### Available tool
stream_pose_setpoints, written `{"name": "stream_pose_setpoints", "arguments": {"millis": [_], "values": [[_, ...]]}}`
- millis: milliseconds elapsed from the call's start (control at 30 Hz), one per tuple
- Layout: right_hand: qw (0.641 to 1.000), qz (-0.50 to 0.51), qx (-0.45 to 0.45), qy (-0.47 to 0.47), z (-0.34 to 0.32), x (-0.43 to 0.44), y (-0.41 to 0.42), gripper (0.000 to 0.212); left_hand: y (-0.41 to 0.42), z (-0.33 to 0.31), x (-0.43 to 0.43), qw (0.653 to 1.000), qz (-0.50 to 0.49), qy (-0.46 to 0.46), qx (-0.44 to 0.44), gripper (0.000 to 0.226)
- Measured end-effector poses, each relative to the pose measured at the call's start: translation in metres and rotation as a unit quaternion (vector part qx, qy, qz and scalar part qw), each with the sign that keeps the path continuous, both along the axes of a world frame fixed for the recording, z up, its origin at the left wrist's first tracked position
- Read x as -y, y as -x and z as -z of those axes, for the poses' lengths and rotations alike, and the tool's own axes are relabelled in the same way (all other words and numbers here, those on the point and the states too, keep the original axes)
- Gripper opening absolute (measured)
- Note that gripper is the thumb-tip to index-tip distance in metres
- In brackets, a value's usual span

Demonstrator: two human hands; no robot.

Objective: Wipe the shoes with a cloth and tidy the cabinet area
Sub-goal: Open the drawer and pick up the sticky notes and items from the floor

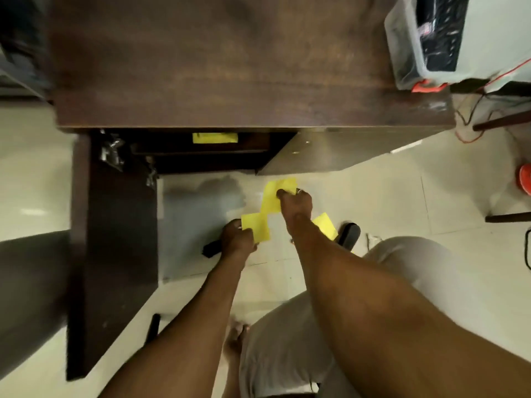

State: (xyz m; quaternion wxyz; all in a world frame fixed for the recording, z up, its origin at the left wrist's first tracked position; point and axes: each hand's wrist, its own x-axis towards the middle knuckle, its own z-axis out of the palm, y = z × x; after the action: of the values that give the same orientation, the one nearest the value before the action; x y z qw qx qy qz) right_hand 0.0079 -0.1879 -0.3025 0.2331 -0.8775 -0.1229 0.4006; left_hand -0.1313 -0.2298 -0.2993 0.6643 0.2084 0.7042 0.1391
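A yellow cloth [268, 209] is stretched between both hands above the pale tiled floor in front of the dark wooden cabinet [230, 67]. My left hand [237, 239] pinches its near left corner. My right hand [296, 203] grips its far edge, and another part of the cloth [326, 225] shows to the right of my right wrist. One dark shoe [349, 234] lies on the floor right of my right forearm. A second dark object [211, 248], possibly a shoe, pokes out left of my left hand. Another yellow cloth [215, 137] lies on a shelf inside the cabinet.
The cabinet's left door [115, 225] stands open toward me, with metal hinges [110, 150] near its top. A clear plastic box [422, 38] sits on the cabinet's right end. An orange object [525, 179] and wires [471, 122] lie on the floor at right. My knee [287, 340] is below.
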Motion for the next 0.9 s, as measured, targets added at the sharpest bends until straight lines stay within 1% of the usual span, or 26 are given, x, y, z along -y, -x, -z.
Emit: {"name": "stream_pose_setpoints", "arguments": {"millis": [100,167,267,367,500,567,633,733,833,867,900], "values": [[0.995,-0.073,-0.048,-0.039,-0.024,0.014,0.041,0.031,0.026,-0.031,-0.01,0.997,-0.07,-0.016,0.012,0.023],[0.992,-0.097,-0.05,-0.059,-0.036,0.023,0.06,0.03,0.038,-0.046,-0.012,0.995,-0.091,-0.021,0.024,0.025],[0.986,-0.13,-0.072,-0.081,-0.049,0.029,0.076,0.021,0.052,-0.066,-0.017,0.995,-0.079,-0.035,0.045,0.027],[0.977,-0.162,-0.093,-0.103,-0.06,0.027,0.084,0.02,0.065,-0.08,-0.02,0.995,-0.051,-0.063,0.057,0.023],[0.97,-0.183,-0.114,-0.114,-0.07,0.024,0.09,0.028,0.076,-0.087,-0.013,0.991,-0.012,-0.123,0.056,0.008],[0.968,-0.182,-0.128,-0.113,-0.072,0.021,0.091,0.031,0.078,-0.087,-0.012,0.989,-0.007,-0.136,0.053,0.011],[0.969,-0.172,-0.14,-0.115,-0.07,0.018,0.093,0.035,0.081,-0.084,-0.015,0.99,-0.019,-0.132,0.047,0.014],[0.966,-0.176,-0.142,-0.123,-0.068,0.009,0.1,0.044,0.085,-0.081,-0.021,0.989,-0.051,-0.134,0.022,0.027],[0.963,-0.177,-0.148,-0.137,-0.066,-0.004,0.114,0.059,0.09,-0.08,-0.035,0.984,-0.101,-0.146,-0.013,0.028],[0.963,-0.166,-0.163,-0.138,-0.068,-0.009,0.118,0.06,0.092,-0.079,-0.041,0.981,-0.115,-0.153,-0.019,0.026],[0.962,-0.156,-0.18,-0.136,-0.07,-0.016,0.123,0.055,0.094,-0.077,-0.049,0.979,-0.126,-0.157,-0.024,0.027]]}}
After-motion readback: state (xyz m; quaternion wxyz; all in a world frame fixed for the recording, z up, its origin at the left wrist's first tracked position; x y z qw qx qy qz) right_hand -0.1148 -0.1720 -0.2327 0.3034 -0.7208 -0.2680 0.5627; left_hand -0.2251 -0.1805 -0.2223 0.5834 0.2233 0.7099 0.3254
